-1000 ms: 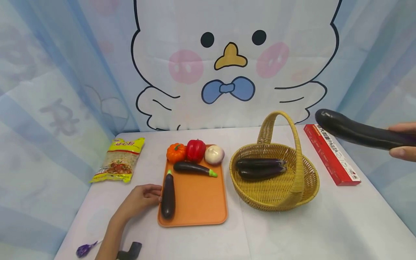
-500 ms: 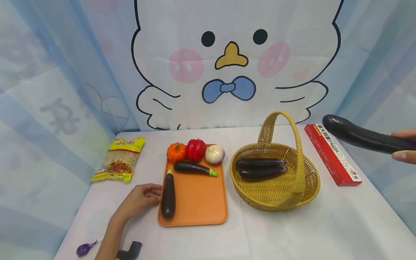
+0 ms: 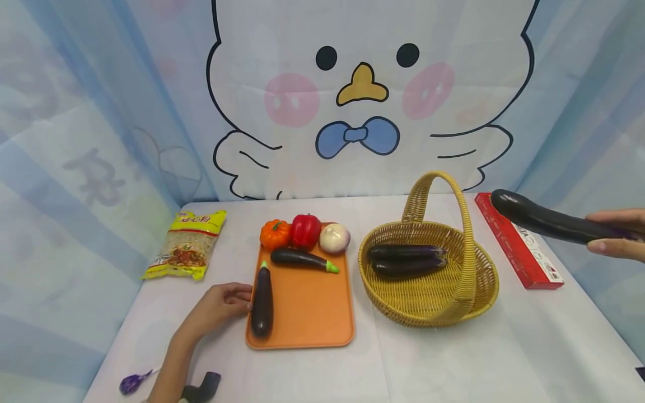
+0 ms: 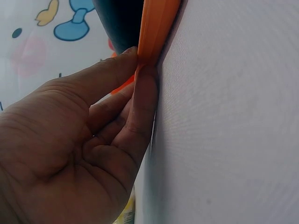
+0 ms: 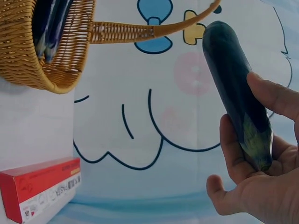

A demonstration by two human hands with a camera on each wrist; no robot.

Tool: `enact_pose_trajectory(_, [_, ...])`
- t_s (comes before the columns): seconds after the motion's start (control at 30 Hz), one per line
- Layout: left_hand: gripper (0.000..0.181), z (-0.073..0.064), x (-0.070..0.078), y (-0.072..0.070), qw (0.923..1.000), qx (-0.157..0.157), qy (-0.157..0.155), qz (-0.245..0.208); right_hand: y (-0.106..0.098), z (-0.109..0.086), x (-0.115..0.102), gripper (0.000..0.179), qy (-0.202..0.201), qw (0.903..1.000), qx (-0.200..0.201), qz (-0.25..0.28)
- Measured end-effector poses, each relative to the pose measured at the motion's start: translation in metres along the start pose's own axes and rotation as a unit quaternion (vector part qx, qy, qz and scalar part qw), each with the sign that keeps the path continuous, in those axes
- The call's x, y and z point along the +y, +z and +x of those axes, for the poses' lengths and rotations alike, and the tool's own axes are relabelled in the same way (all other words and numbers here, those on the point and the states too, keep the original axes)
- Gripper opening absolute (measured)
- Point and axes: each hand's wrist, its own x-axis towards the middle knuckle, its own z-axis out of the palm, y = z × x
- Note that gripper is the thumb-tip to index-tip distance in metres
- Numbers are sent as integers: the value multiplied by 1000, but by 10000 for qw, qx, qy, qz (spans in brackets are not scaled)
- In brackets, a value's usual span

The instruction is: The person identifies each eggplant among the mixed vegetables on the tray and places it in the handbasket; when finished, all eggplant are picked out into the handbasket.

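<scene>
My right hand (image 3: 620, 235) grips a long dark eggplant (image 3: 546, 220) near its stem end, holding it in the air at the right, tip toward the basket. In the right wrist view, thumb and fingers wrap the eggplant (image 5: 233, 74) by its greenish stem cap. My left hand (image 3: 219, 308) pinches the left rim of the orange tray (image 3: 312, 310), thumb on top and fingers at the outer edge, as the left wrist view shows. Two dark eggplants (image 3: 405, 268) lie side by side in the yellow wicker basket (image 3: 380, 305).
On the tray are two smaller eggplants (image 3: 262, 305), an orange pumpkin (image 3: 275, 235), a red bell pepper (image 3: 305, 231) and a white, onion-like bulb (image 3: 335, 239). A yellow noodle bag (image 3: 186, 246) lies left, a red pasta box (image 3: 519, 246) right. The basket's tall handle (image 3: 466, 240) arches up.
My right hand has lowered the eggplant; it drifted right at first, then came back left, so more of the hand shows. My left hand stays on the tray's rim.
</scene>
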Motion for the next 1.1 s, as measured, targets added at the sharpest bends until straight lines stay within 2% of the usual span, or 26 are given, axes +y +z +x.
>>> enact_pose_trajectory(0.2, [43, 0, 0, 0, 10000, 1, -51, -8, 20, -4, -12, 55, 58, 9963, -245, 824])
enact_pose_trajectory(0.37, [43, 1, -1, 1, 10000, -16, -62, -41, 36, -4, -22, 32, 611, 9939, -685, 617])
enact_pose_trajectory(0.43, [43, 1, -1, 0, 10000, -18, -52, -49, 41, -2, -26, 36, 899, 9900, -941, 550])
enact_pose_trajectory(0.53, [42, 1, -1, 0, 10000, -3, -58, -26, 49, 3, -33, 47, 1047, 9855, -1242, 488])
enact_pose_trajectory(0.83, [42, 2, -3, 0, 10000, 17, -62, -32, 75, 20, -55, 51, 862, 9794, -1827, 72])
enact_pose_trajectory(1.1, [43, 5, -5, 1, 9999, 29, -131, -12, 95, 35, -66, 48, 569, 9711, -2306, 247])
